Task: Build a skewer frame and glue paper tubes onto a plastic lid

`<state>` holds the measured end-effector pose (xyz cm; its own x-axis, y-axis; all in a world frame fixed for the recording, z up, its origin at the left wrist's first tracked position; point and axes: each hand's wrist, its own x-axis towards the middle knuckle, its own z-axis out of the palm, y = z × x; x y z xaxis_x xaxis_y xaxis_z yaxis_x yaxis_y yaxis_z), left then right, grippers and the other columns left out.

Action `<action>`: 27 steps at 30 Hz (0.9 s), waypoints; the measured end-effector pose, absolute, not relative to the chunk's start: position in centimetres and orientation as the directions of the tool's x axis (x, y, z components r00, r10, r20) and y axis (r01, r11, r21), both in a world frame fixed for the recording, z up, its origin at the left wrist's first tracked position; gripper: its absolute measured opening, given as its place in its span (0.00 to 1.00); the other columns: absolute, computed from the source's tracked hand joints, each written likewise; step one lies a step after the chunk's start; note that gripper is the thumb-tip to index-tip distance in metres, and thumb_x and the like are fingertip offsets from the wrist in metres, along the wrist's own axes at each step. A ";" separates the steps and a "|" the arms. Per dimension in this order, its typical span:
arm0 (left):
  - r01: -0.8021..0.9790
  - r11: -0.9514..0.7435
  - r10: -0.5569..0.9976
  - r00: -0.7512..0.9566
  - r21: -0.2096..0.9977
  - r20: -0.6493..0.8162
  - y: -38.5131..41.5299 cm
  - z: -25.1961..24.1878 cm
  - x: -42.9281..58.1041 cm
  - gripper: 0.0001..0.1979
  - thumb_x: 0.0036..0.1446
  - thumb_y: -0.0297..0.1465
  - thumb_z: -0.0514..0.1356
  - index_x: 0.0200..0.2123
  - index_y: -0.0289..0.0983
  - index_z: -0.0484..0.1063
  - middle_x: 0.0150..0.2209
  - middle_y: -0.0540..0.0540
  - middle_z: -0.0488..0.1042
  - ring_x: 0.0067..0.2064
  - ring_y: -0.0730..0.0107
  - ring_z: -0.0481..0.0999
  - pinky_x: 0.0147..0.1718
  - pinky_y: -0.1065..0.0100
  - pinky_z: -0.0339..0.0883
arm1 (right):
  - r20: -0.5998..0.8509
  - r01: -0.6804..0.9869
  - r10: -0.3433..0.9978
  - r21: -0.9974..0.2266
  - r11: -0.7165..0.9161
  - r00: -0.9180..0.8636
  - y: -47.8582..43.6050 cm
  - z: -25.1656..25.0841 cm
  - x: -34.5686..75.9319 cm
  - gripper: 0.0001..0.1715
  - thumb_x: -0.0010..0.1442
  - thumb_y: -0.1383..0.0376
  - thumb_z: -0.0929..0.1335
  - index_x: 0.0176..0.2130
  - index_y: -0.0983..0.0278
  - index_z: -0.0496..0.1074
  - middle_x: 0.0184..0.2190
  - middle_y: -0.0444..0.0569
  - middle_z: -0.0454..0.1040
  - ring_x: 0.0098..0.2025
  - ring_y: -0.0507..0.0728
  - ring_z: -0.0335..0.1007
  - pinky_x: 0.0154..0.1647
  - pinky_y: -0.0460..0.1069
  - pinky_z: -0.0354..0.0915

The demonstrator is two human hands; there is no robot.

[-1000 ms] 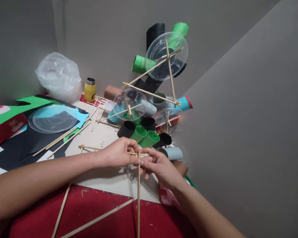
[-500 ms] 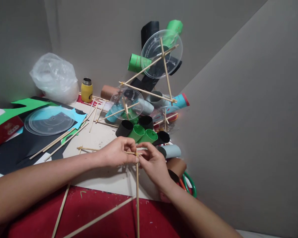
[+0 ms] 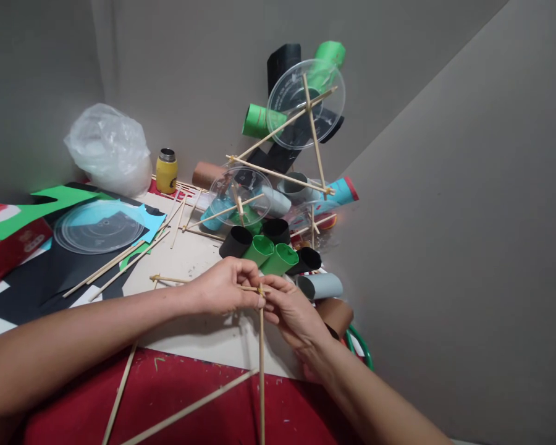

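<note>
My left hand (image 3: 227, 287) is closed on a wooden stick that runs left to a banded joint (image 3: 155, 279). Beside it, my right hand (image 3: 291, 309) pinches the corner where this stick crosses an upright wooden stick (image 3: 262, 377). A yellowish rubber band (image 3: 261, 290) wraps that corner, partly covered by the fingers. Two further wooden sticks belong around the same frame: one slopes down at the left (image 3: 120, 392), and a slanting stick (image 3: 192, 405) reaches toward the upright one. Whether the slanting stick touches it, I cannot tell.
Behind my hands stand black and green paper tubes (image 3: 285, 258). Beyond rises a stick structure with clear plastic lids (image 3: 278, 117). Loose sticks (image 3: 130, 266), stacked lids (image 3: 97, 241), coloured paper (image 3: 60, 204), a yellow bottle (image 3: 167, 173) and a plastic bag (image 3: 109, 148) lie leftward. A wall (image 3: 467, 247) bounds the right.
The whole view has shifted slightly, so things sit a little further right. My right fingers have closed in and turned around the banded corner; my left hand keeps its grip.
</note>
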<state>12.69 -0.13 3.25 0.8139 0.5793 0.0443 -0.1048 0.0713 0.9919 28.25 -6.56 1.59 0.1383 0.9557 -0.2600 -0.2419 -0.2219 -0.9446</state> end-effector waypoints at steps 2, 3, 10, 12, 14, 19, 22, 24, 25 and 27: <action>-0.108 0.065 0.579 0.814 0.992 0.051 -0.1 3.2 12.7 0.11 0.42 0.29 0.65 0.26 0.35 0.64 0.24 0.54 0.68 0.27 0.76 0.67 0.28 0.72 0.59 | -0.235 -0.226 0.959 -0.954 -0.195 0.162 -6.7 1.5 28.2 0.15 0.40 0.63 0.79 0.28 0.66 0.75 0.20 0.41 0.70 0.16 0.43 0.53 0.11 0.37 0.50; -0.106 0.064 0.576 0.816 0.992 0.050 -0.1 3.2 12.7 0.11 0.42 0.29 0.65 0.26 0.35 0.64 0.24 0.53 0.68 0.27 0.76 0.67 0.29 0.72 0.59 | -0.221 -0.218 0.961 -0.959 -0.182 0.169 -6.8 1.4 28.2 0.15 0.40 0.64 0.79 0.28 0.66 0.75 0.20 0.41 0.71 0.16 0.43 0.54 0.11 0.37 0.51; -0.086 0.096 0.558 0.830 0.992 0.017 -0.1 3.4 12.5 0.12 0.42 0.30 0.66 0.27 0.35 0.65 0.25 0.51 0.72 0.28 0.74 0.70 0.27 0.73 0.59 | -0.165 -0.259 0.969 -0.959 -0.114 0.183 -8.0 1.4 28.2 0.16 0.45 0.60 0.78 0.28 0.65 0.72 0.18 0.41 0.71 0.17 0.46 0.61 0.14 0.39 0.58; -0.074 0.107 0.552 0.834 0.991 0.003 -0.1 3.5 12.5 0.12 0.42 0.30 0.67 0.28 0.34 0.66 0.25 0.52 0.72 0.27 0.76 0.69 0.26 0.73 0.57 | -0.151 -0.290 0.967 -0.953 -0.087 0.205 -8.4 1.6 28.1 0.15 0.47 0.60 0.78 0.29 0.64 0.72 0.20 0.41 0.72 0.18 0.45 0.62 0.16 0.38 0.58; -0.079 0.122 0.545 0.838 0.989 0.000 0.0 3.6 12.5 0.13 0.41 0.31 0.68 0.27 0.34 0.66 0.24 0.53 0.71 0.25 0.77 0.66 0.25 0.74 0.56 | -0.147 -0.324 0.966 -0.943 -0.073 0.211 -8.8 1.6 28.0 0.15 0.47 0.61 0.77 0.30 0.62 0.71 0.20 0.39 0.71 0.19 0.45 0.61 0.18 0.38 0.59; -0.073 0.132 0.536 0.844 0.988 -0.009 0.0 4.0 12.4 0.13 0.39 0.30 0.68 0.26 0.34 0.66 0.21 0.56 0.67 0.23 0.79 0.63 0.24 0.74 0.54 | 0.059 -0.152 0.971 -0.984 0.096 0.232 -9.6 1.1 28.2 0.09 0.53 0.61 0.74 0.32 0.60 0.71 0.21 0.40 0.68 0.19 0.48 0.62 0.18 0.42 0.61; -0.045 0.128 0.519 0.854 0.991 -0.028 0.1 4.3 12.3 0.13 0.40 0.30 0.68 0.25 0.34 0.66 0.20 0.56 0.67 0.23 0.79 0.63 0.24 0.74 0.54 | 0.377 0.229 0.904 -0.916 0.330 0.202 -10.3 1.1 29.1 0.03 0.57 0.67 0.72 0.33 0.59 0.74 0.28 0.45 0.71 0.24 0.52 0.67 0.24 0.47 0.65; -0.038 0.135 0.512 0.858 0.990 -0.037 0.1 4.4 12.3 0.13 0.39 0.30 0.68 0.25 0.34 0.66 0.20 0.55 0.67 0.23 0.79 0.63 0.24 0.74 0.54 | 0.543 0.448 0.837 -0.765 0.462 0.065 -10.5 1.6 29.8 0.08 0.58 0.71 0.70 0.35 0.57 0.76 0.29 0.47 0.73 0.30 0.55 0.69 0.30 0.50 0.67; -0.035 0.136 0.511 0.859 0.990 -0.039 0.1 4.4 12.3 0.13 0.39 0.30 0.68 0.25 0.35 0.66 0.20 0.55 0.68 0.23 0.79 0.63 0.24 0.73 0.54 | 0.591 0.525 0.807 -0.682 0.509 -0.014 -10.6 2.1 30.2 0.11 0.58 0.73 0.69 0.37 0.56 0.76 0.29 0.47 0.73 0.32 0.56 0.70 0.32 0.51 0.67; -0.031 0.130 0.515 0.856 0.991 -0.041 0.1 4.4 12.3 0.13 0.39 0.31 0.68 0.25 0.35 0.66 0.20 0.55 0.68 0.23 0.79 0.63 0.24 0.73 0.54 | 0.617 0.625 0.773 -0.547 0.557 -0.148 -10.3 3.2 30.7 0.14 0.58 0.74 0.69 0.39 0.56 0.77 0.30 0.48 0.75 0.33 0.57 0.71 0.33 0.52 0.68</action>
<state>12.27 0.13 4.36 0.8564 0.5147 -0.0407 -0.0308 0.1296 0.9911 30.73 -10.31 3.19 -0.1482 0.7726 0.6174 0.6255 0.5568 -0.5466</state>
